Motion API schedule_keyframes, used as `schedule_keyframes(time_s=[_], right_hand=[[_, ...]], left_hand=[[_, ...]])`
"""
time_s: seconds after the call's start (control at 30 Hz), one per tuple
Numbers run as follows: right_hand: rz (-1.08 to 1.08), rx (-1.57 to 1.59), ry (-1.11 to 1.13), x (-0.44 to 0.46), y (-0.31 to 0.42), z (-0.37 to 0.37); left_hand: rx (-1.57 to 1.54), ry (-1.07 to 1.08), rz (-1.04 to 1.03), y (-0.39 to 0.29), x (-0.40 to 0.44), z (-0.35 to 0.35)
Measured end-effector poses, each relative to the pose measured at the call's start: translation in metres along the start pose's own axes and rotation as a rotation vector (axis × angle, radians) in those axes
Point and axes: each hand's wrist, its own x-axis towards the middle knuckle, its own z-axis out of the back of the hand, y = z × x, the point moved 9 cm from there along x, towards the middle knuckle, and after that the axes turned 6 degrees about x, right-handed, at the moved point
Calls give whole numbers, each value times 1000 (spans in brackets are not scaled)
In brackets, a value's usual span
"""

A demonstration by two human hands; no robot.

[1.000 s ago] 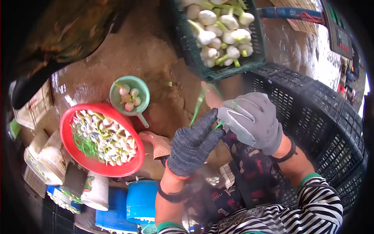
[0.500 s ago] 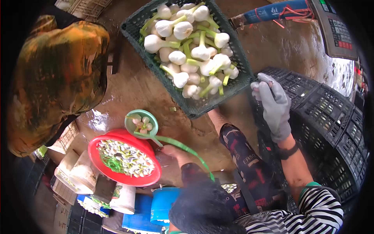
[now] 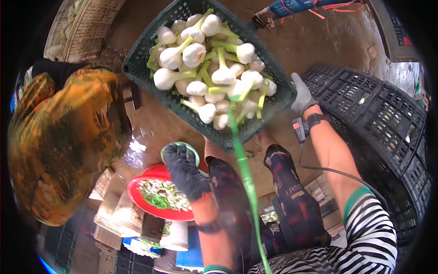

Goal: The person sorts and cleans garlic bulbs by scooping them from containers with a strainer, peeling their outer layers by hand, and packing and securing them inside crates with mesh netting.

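Note:
A dark green crate (image 3: 157,93) holds a heap of white garlic bulbs (image 3: 223,75) with trimmed green stalks. My right hand (image 3: 303,97), in a light grey glove, is at the crate's right corner. One finger stretches upward; the crate's edge hides part of the hand. My left hand (image 3: 185,173), in a dark glove, is over a pale green bowl (image 3: 194,153) and covers most of it. Its fingers look curled together, with their undersides hidden. A blurred green strip (image 3: 244,169) hangs across the view, its upper end overlapping the crate.
A red basin (image 3: 157,211) with cut stalk pieces and green string is at lower left. Black stacked crates (image 3: 374,105) stand on the right. A person in a patterned orange-green top (image 3: 73,141) is at left. A blue pole (image 3: 292,7) crosses the top.
My left hand, in its dark glove, has come into view over the green bowl. My right hand has moved up to the crate's corner, its finger straightened. The view has shifted and the strip has swung.

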Motion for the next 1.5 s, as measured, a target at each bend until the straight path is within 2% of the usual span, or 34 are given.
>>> schedule_keyframes(time_s=[0.1, 0.13, 0.2, 0.23, 0.27, 0.33, 0.37, 0.4, 0.47, 0.53, 0.57, 0.6, 0.63, 0.7, 0.77, 0.8, 0.87, 0.93, 0.97, 1.03, 1.07, 1.13, 1.17, 1.2, 1.23, 1.3, 1.4, 1.47, 1.5], right_hand=[[56, -310, 141, 21, 6, 13], [29, -351, 121, 20, 5, 17], [-33, -436, 78, 9, 6, 9], [29, -638, 34, -6, 13, -8], [129, -827, 74, -14, 20, -23], [325, -1208, 164, -28, 30, -43], [514, -1558, 281, -34, 35, -49], [555, -1675, 318, -34, 38, -44], [634, -1900, 382, -38, 36, -41], [704, -1661, 332, -49, 45, -44], [809, -1619, 307, -55, 46, -42], [912, -1569, 284, -61, 48, -42], [896, -1557, 275, -61, 47, -37], [870, -1527, 258, -62, 48, -38], [565, -1133, 53, -49, 47, -4], [475, -1002, -9, -47, 43, 8], [378, -794, -111, -48, 36, 24], [589, -953, -84, -53, 45, 19], [819, -1179, -21, -57, 47, 10], [991, -1259, 74, -63, 46, 2], [926, -1116, 98, -59, 44, 5], [664, -764, 29, -43, 45, 20], [464, -550, -65, -38, 42, 33], [256, -333, -160, -36, 28, 47], [278, -316, -186, -39, 28, 51], [335, -287, -233, -38, 35, 55], [191, -153, -268, -37, 24, 70], [467, -927, -92, -14, 20, 99], [429, -862, -47, -12, 10, 98]], left_hand=[[-151, 53, 383, 124, 31, -4], [-228, 97, 488, 163, 35, -9], [-427, 230, 572, 236, 46, -20], [-532, 303, 595, 270, 52, -26], [-588, 308, 667, 250, 33, -40], [-565, 235, 645, 232, 32, -51], [-397, 324, 358, 210, 30, -41], [-634, 341, 519, 214, 22, -41], [-567, 346, 517, 217, 18, -33], [-713, 195, 588, 213, 2, -27], [-785, 113, 619, 211, -5, -25], [-570, 106, 509, 218, -3, -14], [-353, 99, 397, 229, 1, -2], [453, 207, 12, 202, -4, -5], [278, 1, 290, 177, -3, -11], [95, 7, 282, 213, 6, 9], [-163, -44, 350, 228, 10, 11], [-289, -101, 430, 243, 8, 11], [-337, -102, 442, 245, 8, 9], [-339, -78, 442, 246, 9, -1], [-337, -68, 445, 244, 7, -5], [493, -56, 195, 222, 13, 2], [906, -47, 53, 209, 14, -2], [1144, -59, -97, 198, 7, -5], [1387, -110, -250, 180, -1, -13], [1381, -127, -179, 162, -6, -18], [1432, -144, -174, 130, -28, -30], [1514, -157, -186, 103, -40, -41], [1414, -171, -99, 99, -40, -36]])
